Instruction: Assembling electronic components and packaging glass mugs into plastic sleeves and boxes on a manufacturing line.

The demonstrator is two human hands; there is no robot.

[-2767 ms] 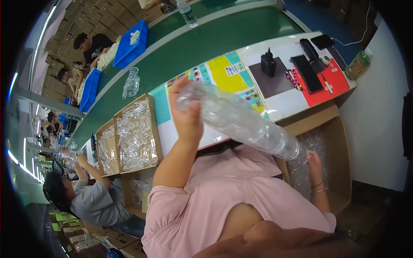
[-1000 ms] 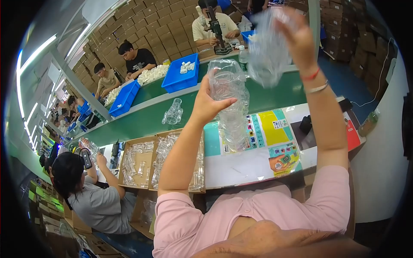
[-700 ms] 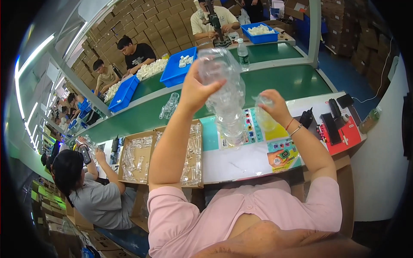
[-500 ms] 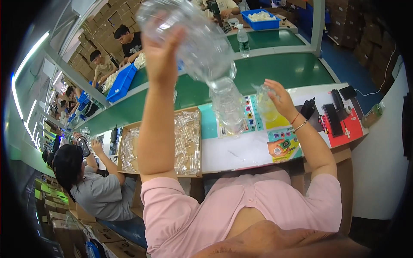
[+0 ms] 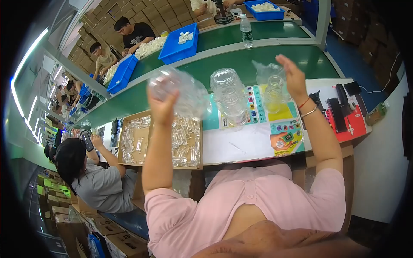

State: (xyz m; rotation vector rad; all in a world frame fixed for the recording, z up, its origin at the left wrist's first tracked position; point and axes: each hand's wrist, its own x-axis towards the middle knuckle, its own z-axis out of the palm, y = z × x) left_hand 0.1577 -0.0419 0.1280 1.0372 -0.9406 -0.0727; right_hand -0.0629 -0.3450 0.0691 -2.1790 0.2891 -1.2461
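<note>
My left hand is raised above the box and closed round a clear, rounded plastic container, blurred by motion. To its right a stack of clear plastic containers stands upright on the table, touched by neither hand. My right hand is open, fingers stretched upward, beside another clear plastic container. Thin clear film shows behind that one; I cannot tell whether the hand touches it. A shallow cardboard box on the left holds many small clear tube-like parts.
Beyond the table runs a green conveyor with a water bottle and a blue tray on it. Phones and a black device lie at the right. A co-worker in grey sits at my left; others work across the line.
The stack, tilted under my left hand before, now stands upright on the table. My left hand has come down with a container in it. My right hand has risen slightly. A blue tray shows on the conveyor.
</note>
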